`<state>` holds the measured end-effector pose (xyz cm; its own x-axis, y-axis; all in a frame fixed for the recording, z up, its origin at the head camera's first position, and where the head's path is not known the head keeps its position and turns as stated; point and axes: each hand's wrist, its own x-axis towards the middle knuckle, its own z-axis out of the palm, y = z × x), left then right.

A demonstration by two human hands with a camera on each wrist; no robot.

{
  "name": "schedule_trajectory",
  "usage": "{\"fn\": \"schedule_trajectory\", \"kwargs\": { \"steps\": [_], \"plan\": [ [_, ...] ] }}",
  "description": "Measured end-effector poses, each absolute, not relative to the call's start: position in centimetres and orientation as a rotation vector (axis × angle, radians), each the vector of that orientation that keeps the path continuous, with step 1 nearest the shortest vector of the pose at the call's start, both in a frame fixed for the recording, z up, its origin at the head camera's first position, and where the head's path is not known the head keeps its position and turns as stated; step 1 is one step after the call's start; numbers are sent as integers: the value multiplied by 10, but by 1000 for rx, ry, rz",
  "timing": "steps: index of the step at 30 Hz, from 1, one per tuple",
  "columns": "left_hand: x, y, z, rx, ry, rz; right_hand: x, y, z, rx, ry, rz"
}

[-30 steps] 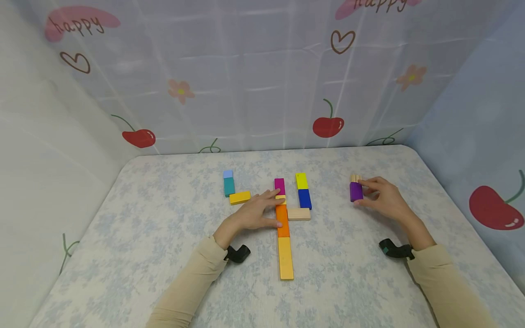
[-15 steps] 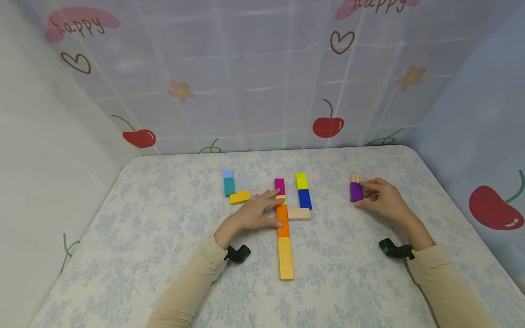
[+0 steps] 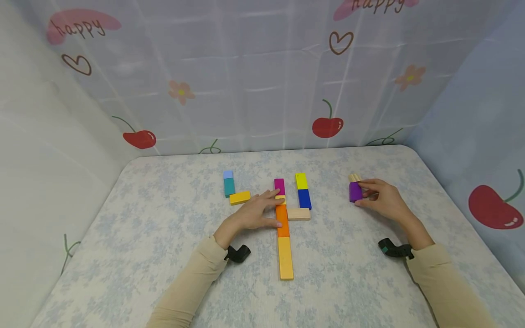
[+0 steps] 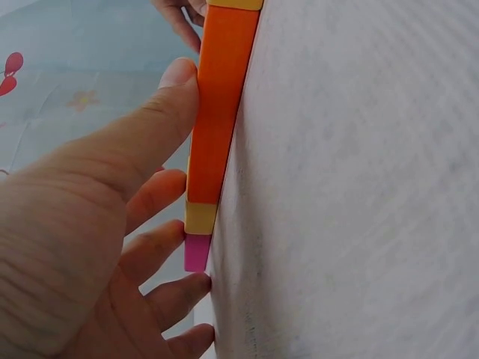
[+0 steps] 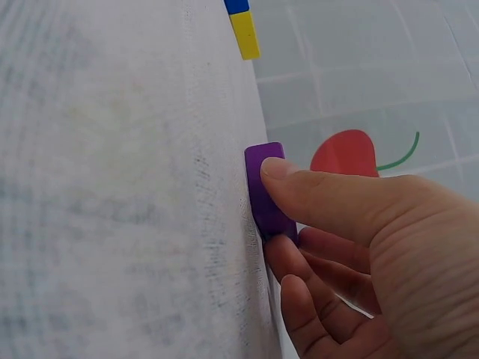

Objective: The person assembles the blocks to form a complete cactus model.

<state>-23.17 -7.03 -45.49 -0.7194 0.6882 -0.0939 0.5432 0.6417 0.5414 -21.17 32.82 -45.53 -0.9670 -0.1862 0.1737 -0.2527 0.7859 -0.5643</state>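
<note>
My right hand [image 3: 383, 198] pinches a purple block [image 3: 356, 192] on the right of the table between thumb and fingers. Right behind that block lies a pale wooden piece with ridges [image 3: 354, 177], partly hidden. In the right wrist view the thumb presses on the purple block [image 5: 267, 187]. My left hand [image 3: 256, 212] rests with spread fingers on a column of blocks. Its thumb touches the orange block [image 3: 283, 223], and fingertips reach the small yellow block [image 3: 280, 200] and the magenta block [image 3: 279, 184]. A long light-yellow block [image 3: 285, 258] forms the column's near end.
Left of the column lie a yellow block [image 3: 239, 197], a teal block [image 3: 229, 187] and a light blue block [image 3: 228, 174]. To its right are a plain wooden block [image 3: 299, 214], a dark blue block [image 3: 304, 199] and a bright yellow block [image 3: 301, 181]. A printed curtain [image 3: 254, 73] hangs behind.
The pale ridged piece behind the purple block has turned slightly, and the purple block has shifted a touch left. My left hand stays where it was.
</note>
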Motion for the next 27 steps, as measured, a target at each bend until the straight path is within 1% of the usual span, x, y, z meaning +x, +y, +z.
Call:
{"fn": "schedule_trajectory", "kwargs": {
  "steps": [18, 27],
  "plan": [
    [-232, -71, -456, 1015, 2580, 726, -212, 327, -455, 348, -2882, 935],
    [-232, -71, -456, 1005, 2573, 733, -213, 320, -446, 363, -2856, 920]
  ]
}}
